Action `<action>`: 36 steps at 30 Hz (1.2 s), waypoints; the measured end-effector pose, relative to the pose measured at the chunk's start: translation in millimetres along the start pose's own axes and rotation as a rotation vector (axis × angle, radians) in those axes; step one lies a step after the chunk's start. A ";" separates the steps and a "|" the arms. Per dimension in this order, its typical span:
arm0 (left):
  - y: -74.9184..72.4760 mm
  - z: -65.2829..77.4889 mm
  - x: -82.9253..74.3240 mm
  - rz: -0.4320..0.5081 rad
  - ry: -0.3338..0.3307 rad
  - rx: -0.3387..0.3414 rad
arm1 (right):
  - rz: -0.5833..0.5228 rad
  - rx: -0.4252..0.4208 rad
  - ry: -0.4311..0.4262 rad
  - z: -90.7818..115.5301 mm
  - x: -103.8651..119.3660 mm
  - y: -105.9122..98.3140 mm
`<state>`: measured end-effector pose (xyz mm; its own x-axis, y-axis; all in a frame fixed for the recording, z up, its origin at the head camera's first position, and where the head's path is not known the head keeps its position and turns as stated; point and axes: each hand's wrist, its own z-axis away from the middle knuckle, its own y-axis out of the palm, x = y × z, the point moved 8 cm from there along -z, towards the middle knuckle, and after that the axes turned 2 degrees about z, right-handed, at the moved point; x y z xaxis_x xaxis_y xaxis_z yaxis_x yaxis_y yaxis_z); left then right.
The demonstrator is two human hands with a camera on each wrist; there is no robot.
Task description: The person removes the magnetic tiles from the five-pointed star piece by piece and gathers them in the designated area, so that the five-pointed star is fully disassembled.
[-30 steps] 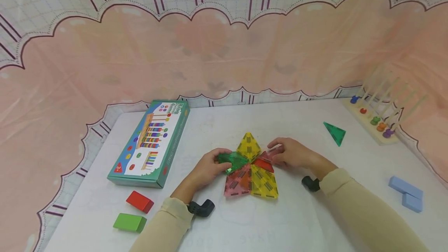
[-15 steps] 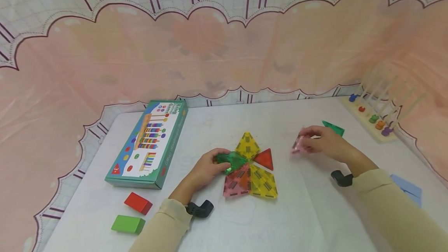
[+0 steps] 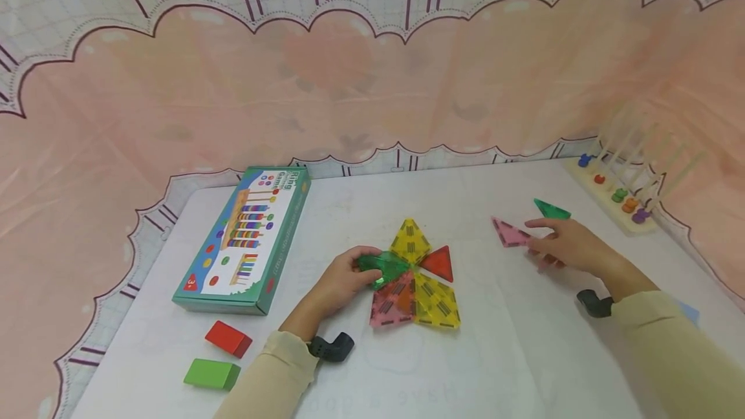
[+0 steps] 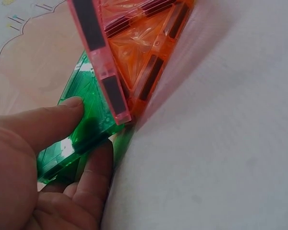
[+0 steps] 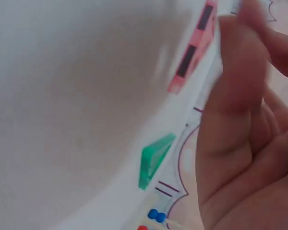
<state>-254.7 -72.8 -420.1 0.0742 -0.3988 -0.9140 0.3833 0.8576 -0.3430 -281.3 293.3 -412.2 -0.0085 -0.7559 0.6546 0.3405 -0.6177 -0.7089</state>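
Note:
My left hand (image 3: 334, 283) pinches a translucent green magnetic tile (image 4: 89, 112) between thumb and fingers, at the left of a flower-like cluster. The cluster has a yellow tile piece (image 3: 410, 242) at the top, a flat red triangle tile (image 3: 440, 264) at the right, and pink (image 3: 384, 309) and yellow (image 3: 439, 306) pieces below. Orange tile (image 4: 134, 48) shows beside the pink one in the left wrist view. A loose pink triangle tile (image 3: 508, 234) lies on the table, with my right hand (image 3: 570, 247) just right of it, fingers loose and holding nothing.
Beyond the right hand lies a green triangle tile (image 3: 551, 209). A peg board (image 3: 634, 225) with small coloured figures stands at the back right. A game box (image 3: 247, 238), red block (image 3: 228, 339) and green block (image 3: 211, 374) are on the left; a blue block (image 3: 689, 311) is partly hidden by the right sleeve.
My right hand has carried the pink triangle tile rightward from the cluster, laid it on the table and let go, uncovering the red triangle. My left hand has stayed on the green tile.

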 end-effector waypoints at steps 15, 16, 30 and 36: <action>-0.7 -3.2 5.1 0.021 0.005 0.008 | 0.296 -0.124 -0.032 -34.3 9.2 5.3; -0.6 -3.4 5.1 0.022 0.004 0.009 | 0.322 -0.137 -0.033 -35.1 8.6 2.1; 0.1 -3.3 2.8 0.001 0.004 -0.003 | 0.327 -0.189 0.065 -38.8 -5.4 -19.4; -0.1 -19.4 30.1 0.013 -0.007 0.000 | 0.190 -0.158 -0.003 -40.3 34.6 -1.2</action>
<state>-270.4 -78.6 -451.8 0.0857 -0.3900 -0.9168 0.3819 0.8628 -0.3313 -319.9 259.2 -399.2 0.0440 -0.8613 0.5063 0.1848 -0.4910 -0.8514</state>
